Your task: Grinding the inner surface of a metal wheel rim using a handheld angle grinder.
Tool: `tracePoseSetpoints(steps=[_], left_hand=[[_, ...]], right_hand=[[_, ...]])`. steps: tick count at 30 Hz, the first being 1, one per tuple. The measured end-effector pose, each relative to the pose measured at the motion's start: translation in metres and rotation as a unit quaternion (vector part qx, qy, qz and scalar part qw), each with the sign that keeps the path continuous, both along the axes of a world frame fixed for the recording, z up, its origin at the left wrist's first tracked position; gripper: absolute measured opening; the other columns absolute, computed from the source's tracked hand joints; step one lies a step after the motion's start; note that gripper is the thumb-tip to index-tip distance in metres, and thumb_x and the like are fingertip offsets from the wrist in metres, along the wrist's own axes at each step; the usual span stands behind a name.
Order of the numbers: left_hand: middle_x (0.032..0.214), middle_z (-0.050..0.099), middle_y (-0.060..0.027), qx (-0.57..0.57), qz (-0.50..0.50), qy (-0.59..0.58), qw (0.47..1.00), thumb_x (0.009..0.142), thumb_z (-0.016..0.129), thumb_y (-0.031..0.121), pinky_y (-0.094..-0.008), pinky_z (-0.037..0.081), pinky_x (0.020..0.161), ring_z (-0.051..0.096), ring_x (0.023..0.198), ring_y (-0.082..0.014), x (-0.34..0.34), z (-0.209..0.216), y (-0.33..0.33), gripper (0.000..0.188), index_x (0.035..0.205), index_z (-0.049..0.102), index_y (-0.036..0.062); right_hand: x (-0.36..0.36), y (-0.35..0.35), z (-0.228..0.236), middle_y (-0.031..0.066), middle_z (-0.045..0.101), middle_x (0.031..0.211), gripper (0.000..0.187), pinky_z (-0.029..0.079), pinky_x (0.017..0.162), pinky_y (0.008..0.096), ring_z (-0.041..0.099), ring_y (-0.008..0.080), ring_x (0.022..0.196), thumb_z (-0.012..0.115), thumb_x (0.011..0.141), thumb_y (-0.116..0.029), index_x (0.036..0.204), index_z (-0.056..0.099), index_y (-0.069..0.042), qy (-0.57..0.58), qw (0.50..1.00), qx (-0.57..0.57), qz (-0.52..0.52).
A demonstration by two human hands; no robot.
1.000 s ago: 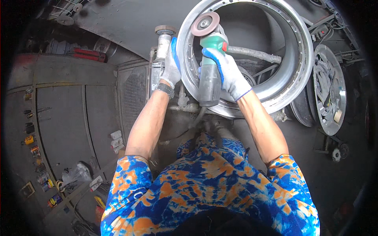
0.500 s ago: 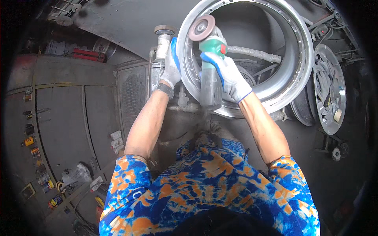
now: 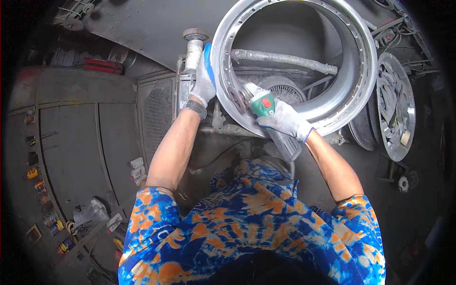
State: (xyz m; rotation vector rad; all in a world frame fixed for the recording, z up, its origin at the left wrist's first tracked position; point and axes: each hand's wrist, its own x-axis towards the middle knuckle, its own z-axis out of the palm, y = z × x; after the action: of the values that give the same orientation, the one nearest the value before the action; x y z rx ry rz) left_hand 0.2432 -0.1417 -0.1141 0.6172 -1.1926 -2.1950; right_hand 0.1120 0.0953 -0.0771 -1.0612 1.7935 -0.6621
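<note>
A large silver metal wheel rim [image 3: 365,71] leans in front of me, with a ring of small holes around its lip. My left hand [image 3: 204,78], in a white glove with a blue palm, lies flat against the rim's outer left side, fingers stretched upward. My right hand [image 3: 285,119], gloved the same way, is wrapped round a green and grey angle grinder [image 3: 262,102]. The grinder's disc, blurred, is at the inner lower-left wall of the rim; I cannot tell whether it touches.
Left of the rim stands a dusty roller post [image 3: 193,56]. A whitish bar [image 3: 289,61] runs behind the rim opening, above a spoked wheel [image 3: 285,88]. At the right, a shallow metal dish [image 3: 395,142] holds gloves and rags. Bottles and small tools line the left side.
The grinder has come down and tilted, its disc going from above the rim's upper-left edge to its inner lower-left wall. My left hand stays nearly in place.
</note>
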Motion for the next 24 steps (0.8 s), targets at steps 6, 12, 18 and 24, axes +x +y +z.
tracePoseSetpoints(steps=[6, 12, 18, 24], left_hand=[[0.118, 0.064, -0.003, -0.032, 0.013, -0.01, 0.999, 0.112, 0.043, 0.029, -0.031, 0.055, 0.093, 0.063, 0.105, -0.0128, 0.002, -0.008, -0.003, 0.033, 0.136, 0.055, 0.0104], [0.13, 0.064, -0.0022, 0.034, -0.013, 0.034, 0.999, 0.112, 0.04, 0.041, -0.0347, 0.049, 0.104, 0.061, 0.115, -0.0149, -0.001, -0.012, -0.008, 0.045, 0.142, 0.055, 0.0107], [0.129, 0.064, -0.002, 0.083, -0.016, 0.033, 0.996, 0.112, 0.04, 0.041, -0.0344, 0.048, 0.105, 0.061, 0.117, -0.0153, -0.005, -0.014, -0.01, 0.045, 0.143, 0.055, 0.0119], [0.134, 0.061, -0.0053, -0.186, 0.011, -0.019, 0.982, 0.112, 0.041, 0.035, -0.0332, 0.045, 0.112, 0.057, 0.125, -0.0145, 0.005, -0.015, -0.003, 0.043, 0.145, 0.052, 0.0093]], right_hand=[[0.0, -0.021, 0.022, 0.0152, 0.073, 0.103, 0.043, 0.053, 0.087, 0.0342, 0.068, 0.0222, 0.094, 0.073, 0.086, -0.032, 0.114, 0.07, 0.001, -0.098, 0.994, -0.037, -0.01], [-0.001, -0.072, 0.03, 0.0097, 0.069, 0.084, 0.045, 0.056, 0.069, 0.0334, 0.068, 0.0167, 0.074, 0.074, 0.089, -0.042, 0.105, 0.069, 0.0, -0.296, 0.92, -0.122, -0.224], [0.01, -0.08, 0.023, 0.0116, 0.07, 0.088, 0.046, 0.059, 0.067, 0.0345, 0.07, 0.0185, 0.072, 0.074, 0.09, -0.041, 0.111, 0.065, -0.001, -0.365, 0.874, -0.142, -0.288], [0.025, -0.027, 0.008, 0.012, 0.072, 0.099, 0.043, 0.052, 0.084, 0.0344, 0.067, 0.0192, 0.088, 0.072, 0.089, -0.035, 0.115, 0.068, 0.0, -0.165, 0.971, -0.116, -0.131]])
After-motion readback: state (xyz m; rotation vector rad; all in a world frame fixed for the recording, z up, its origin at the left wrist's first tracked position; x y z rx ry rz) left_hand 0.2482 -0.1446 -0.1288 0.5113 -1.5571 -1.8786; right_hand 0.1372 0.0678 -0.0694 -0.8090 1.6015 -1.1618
